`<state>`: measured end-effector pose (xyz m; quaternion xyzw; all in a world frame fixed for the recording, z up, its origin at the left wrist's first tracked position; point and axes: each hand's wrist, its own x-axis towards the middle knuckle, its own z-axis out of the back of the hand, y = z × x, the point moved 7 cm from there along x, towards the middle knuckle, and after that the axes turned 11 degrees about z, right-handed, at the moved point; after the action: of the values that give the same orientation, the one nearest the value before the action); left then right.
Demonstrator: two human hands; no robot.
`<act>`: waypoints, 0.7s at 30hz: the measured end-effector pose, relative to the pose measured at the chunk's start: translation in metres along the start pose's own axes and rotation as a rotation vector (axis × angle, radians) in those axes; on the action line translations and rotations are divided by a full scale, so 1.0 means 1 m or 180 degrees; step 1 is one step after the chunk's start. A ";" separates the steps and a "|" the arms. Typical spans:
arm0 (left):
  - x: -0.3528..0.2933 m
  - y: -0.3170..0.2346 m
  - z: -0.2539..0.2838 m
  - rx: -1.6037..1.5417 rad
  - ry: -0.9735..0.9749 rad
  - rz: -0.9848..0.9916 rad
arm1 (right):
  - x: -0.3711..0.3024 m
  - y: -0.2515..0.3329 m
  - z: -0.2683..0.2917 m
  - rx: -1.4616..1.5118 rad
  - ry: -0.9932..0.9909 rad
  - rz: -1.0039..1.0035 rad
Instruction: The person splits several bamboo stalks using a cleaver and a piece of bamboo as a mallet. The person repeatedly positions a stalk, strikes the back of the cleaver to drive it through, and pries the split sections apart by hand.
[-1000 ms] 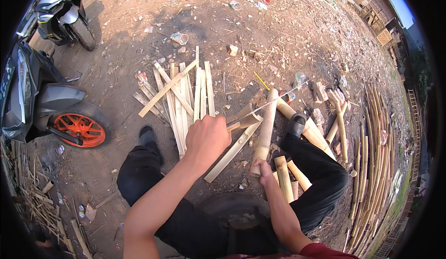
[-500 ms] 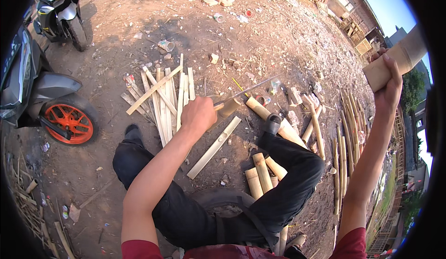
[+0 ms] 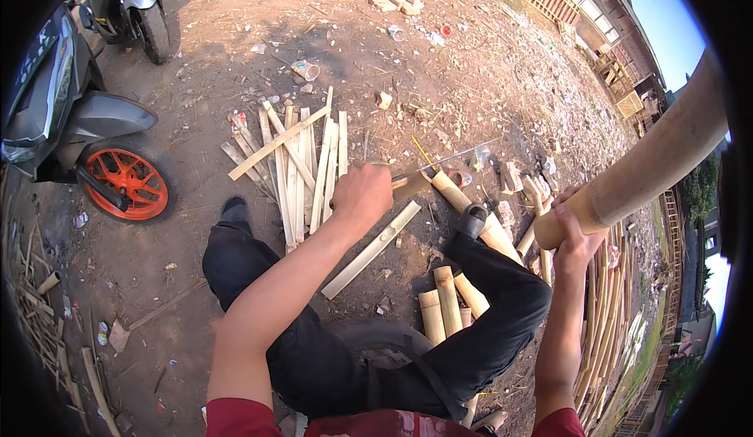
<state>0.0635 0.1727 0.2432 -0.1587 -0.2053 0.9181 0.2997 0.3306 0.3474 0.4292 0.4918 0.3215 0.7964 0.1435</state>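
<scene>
Bamboo piece [image 3: 651,161] aloft in the grip of the right hand [image 3: 576,237] (left hand [image 3: 366,195] closed round a knife [image 3: 447,160]) suggests a positioning step, next calling for steadiness.

Bright daylight across the ground [image 3: 353,65], strong fisheye bend toward black edges

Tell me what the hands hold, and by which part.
The left hand holds a knife by its handle; the right hand holds a bamboo piece near its lower end.
</scene>
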 end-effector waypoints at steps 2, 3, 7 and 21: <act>-0.002 0.003 -0.001 -0.0034 0.0002 0.0027 | -0.038 -0.030 -0.022 0.0159 0.0165 -0.0616; -0.002 0.009 -0.002 -0.0099 -0.0081 0.0032 | -0.060 -0.037 -0.040 0.0219 0.0339 -0.0943; 0.002 0.021 0.008 -0.0277 -0.0166 0.0117 | -0.195 -0.110 -0.082 0.0380 0.0395 -0.1943; -0.017 0.020 -0.016 -0.0329 0.0239 0.0039 | -0.327 -0.234 -0.157 -0.1598 0.1960 -0.1427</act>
<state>0.0738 0.1520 0.2225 -0.2095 -0.2401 0.9015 0.2929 0.3281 0.2864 0.0017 0.1003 0.2447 0.9080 0.3248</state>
